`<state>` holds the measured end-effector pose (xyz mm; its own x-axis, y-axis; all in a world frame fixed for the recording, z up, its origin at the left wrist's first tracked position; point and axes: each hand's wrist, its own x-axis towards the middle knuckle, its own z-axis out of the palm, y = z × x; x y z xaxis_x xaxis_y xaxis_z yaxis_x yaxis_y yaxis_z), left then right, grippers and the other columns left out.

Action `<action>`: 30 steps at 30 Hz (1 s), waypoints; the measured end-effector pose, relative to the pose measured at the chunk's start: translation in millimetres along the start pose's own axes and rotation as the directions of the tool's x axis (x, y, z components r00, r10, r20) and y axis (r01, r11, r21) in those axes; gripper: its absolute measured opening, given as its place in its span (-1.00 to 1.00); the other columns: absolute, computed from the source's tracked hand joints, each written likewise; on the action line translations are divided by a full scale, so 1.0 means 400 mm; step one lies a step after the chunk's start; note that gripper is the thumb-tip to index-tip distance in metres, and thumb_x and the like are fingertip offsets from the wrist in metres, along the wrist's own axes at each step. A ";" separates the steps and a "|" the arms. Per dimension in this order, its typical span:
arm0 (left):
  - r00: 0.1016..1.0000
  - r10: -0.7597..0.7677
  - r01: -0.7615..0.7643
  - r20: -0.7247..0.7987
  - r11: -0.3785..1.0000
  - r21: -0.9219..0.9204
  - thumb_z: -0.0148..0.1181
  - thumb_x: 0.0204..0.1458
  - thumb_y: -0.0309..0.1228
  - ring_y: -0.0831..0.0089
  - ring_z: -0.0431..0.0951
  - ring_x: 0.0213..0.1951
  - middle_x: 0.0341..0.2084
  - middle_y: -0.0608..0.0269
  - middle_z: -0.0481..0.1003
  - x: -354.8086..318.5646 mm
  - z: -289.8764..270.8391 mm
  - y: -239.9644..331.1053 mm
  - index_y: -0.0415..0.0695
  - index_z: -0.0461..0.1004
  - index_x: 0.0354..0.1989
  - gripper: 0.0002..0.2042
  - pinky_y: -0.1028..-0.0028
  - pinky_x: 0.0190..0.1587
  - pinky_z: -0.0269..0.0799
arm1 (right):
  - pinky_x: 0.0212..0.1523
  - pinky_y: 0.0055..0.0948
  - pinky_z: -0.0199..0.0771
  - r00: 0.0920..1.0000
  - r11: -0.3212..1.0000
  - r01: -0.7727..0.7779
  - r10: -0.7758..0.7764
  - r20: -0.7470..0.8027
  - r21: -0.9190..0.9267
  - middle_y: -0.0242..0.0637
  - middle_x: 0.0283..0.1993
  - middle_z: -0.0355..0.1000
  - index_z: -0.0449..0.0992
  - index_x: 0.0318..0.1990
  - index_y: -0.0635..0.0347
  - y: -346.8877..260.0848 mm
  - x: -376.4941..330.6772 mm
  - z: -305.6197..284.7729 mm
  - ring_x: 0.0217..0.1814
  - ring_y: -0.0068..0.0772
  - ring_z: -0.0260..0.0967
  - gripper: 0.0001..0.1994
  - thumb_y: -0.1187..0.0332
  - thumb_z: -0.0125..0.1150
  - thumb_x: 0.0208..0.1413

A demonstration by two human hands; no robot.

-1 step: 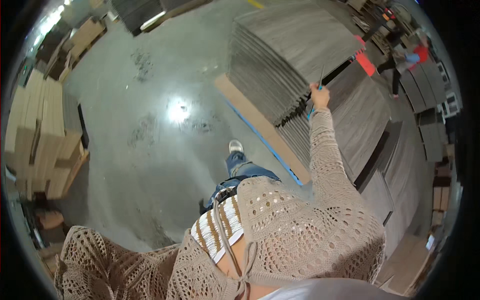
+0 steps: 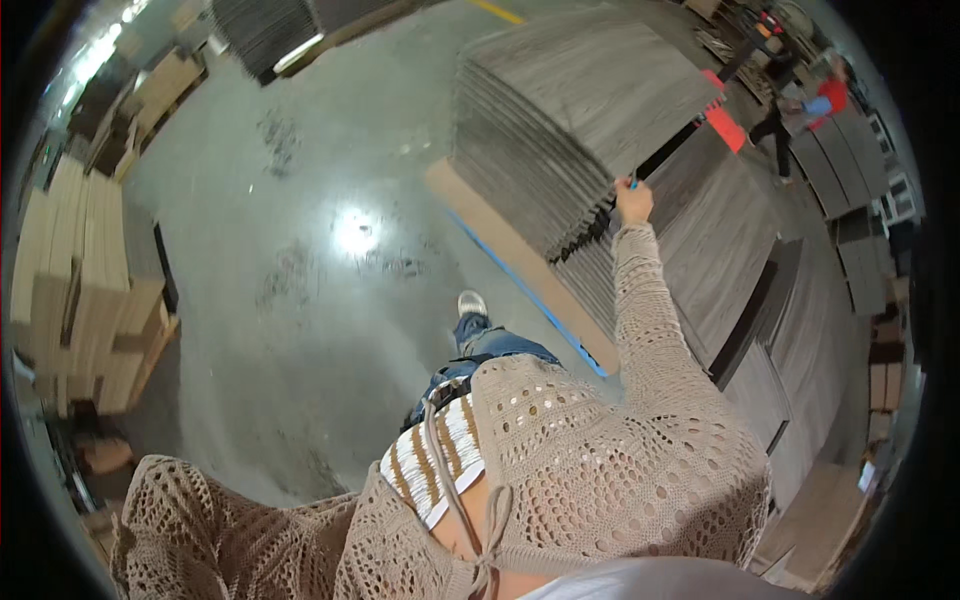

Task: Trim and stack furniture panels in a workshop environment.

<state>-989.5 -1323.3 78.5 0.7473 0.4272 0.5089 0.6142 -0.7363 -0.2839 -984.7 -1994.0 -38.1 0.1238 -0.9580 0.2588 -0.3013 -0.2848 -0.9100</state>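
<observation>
My right hand reaches forward and is closed on a thin blue tool. Little of the tool shows past my fingers, and I cannot make out its exact kind. The hand is over the edge of a tall stack of grey wood-grain boards, beside the dark gap that parts it from a second grey stack. A dark ragged strip runs down the layered side just left of my hand. My left arm, in a beige knitted sleeve, bends at the lower left; its hand is out of sight.
A brown base board with a blue edge runs along the near stack. Pale boards stand piled at the left, and dark stacks at the far edge. Another person in red stands at the far right, near a red-orange piece.
The tool has turned in my right hand: its long thin end and lower blue part showed before and now mostly do not. The person in red has shifted slightly.
</observation>
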 end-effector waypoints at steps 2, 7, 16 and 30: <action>0.996 -0.025 0.024 -0.084 1.000 -0.006 0.05 -0.03 -0.28 0.43 0.55 -0.38 -0.42 0.26 0.52 0.045 -0.026 -0.012 -0.10 0.51 -0.34 -0.80 0.45 -0.49 0.40 | 0.08 -0.20 0.29 0.977 0.973 -0.178 0.193 0.091 -0.148 0.03 0.10 0.29 0.31 0.08 0.31 0.003 -0.052 -0.041 0.12 -0.01 0.25 -0.53 0.20 0.06 0.06; 0.967 -0.043 0.028 -0.249 0.998 -0.065 0.01 0.00 -0.27 0.44 0.53 -0.35 -0.39 0.26 0.51 0.149 -0.140 0.070 -0.11 0.47 -0.28 -0.78 0.46 -0.45 0.41 | 0.14 -0.26 0.24 0.965 0.936 -0.200 0.240 0.109 -0.289 0.05 0.13 0.26 0.23 0.14 0.32 0.121 -0.060 -0.157 0.15 -0.03 0.24 -0.46 0.25 0.06 0.00; 0.842 -0.098 0.047 -0.530 0.993 -0.109 -0.07 0.07 -0.24 0.46 0.51 -0.30 -0.33 0.26 0.48 0.345 -0.240 0.183 -0.12 0.42 -0.17 -0.73 0.47 -0.40 0.41 | 0.07 -0.26 0.31 0.877 0.810 -0.265 0.428 0.218 -0.523 0.05 0.03 0.34 0.36 0.03 0.34 0.184 -0.235 -0.367 0.09 -0.02 0.29 -0.44 0.03 0.11 0.03; 0.376 -0.274 0.133 -0.885 0.961 -0.241 -0.20 0.17 -0.19 0.49 0.48 -0.22 -0.24 0.26 0.44 0.492 -0.527 0.440 -0.14 0.33 -0.01 -0.64 0.49 -0.31 0.41 | -0.09 -0.14 0.42 0.915 0.761 -0.389 0.383 -0.124 -0.519 -0.01 -0.15 0.44 0.47 -0.19 0.25 0.331 -0.369 -0.469 -0.08 -0.01 0.40 -0.68 0.17 0.03 0.07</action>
<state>-787.9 -1479.3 300.0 -0.1119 -0.1026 0.9884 0.6287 -0.7776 -0.0095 -1220.3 -1896.9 -135.8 -0.1188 -0.9903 -0.0715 -0.7682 0.1373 -0.6253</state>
